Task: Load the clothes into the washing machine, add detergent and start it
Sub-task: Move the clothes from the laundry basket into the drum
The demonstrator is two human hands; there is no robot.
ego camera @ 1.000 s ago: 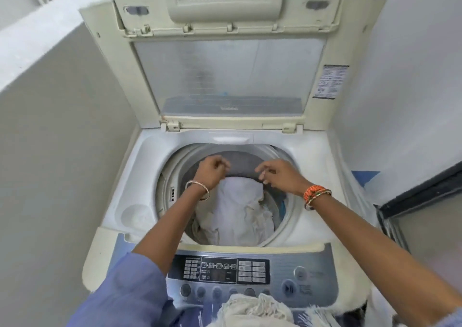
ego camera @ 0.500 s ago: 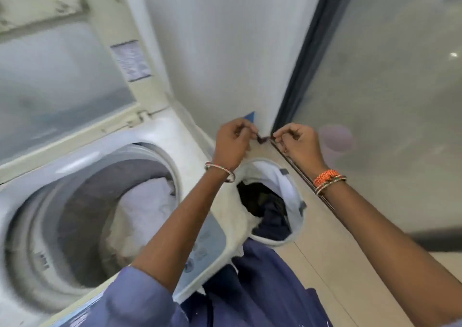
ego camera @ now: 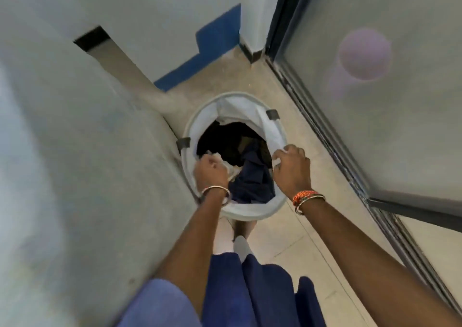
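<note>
The clothes (ego camera: 252, 176) lie inside a round white laundry basket (ego camera: 250, 209) that stands on the pale floor (ego camera: 287, 231), seen from straight above: a dark navy garment (ego camera: 255, 179) fills the near part of the opening, darker, almost black fabric sits deeper toward the far side, and a crumpled bit of white cloth (ego camera: 231, 167) shows at the left edge of the heap. The basket's white liner (ego camera: 247, 114) folds over its far rim, and two dark tabs, one on the left rim (ego camera: 183, 142) and one on the far right rim (ego camera: 272, 114), stand out against it. The left hand (ego camera: 211, 172) is down in the basket's left side, fingers curled closed on the white cloth. The right hand (ego camera: 292, 165) is at the right rim, fingers bent and pinched on the white liner edge there. A thin metal bangle (ego camera: 215, 191) circles the left wrist; an orange beaded band (ego camera: 303, 196) and thin bangles sit on the right wrist. Just left of the basket, touching or nearly touching it, rises the blurred pale side of the washing machine (ego camera: 100, 164). Beyond the basket a white wall (ego camera: 162, 14) carries a blue painted patch (ego camera: 215, 44) down at floor level. On the right a dark-framed frosted glass door (ego camera: 400, 101) runs along the floor. At the bottom of the view are a light blue sleeve (ego camera: 160, 304) and the person's navy clothing (ego camera: 250, 294).
</note>
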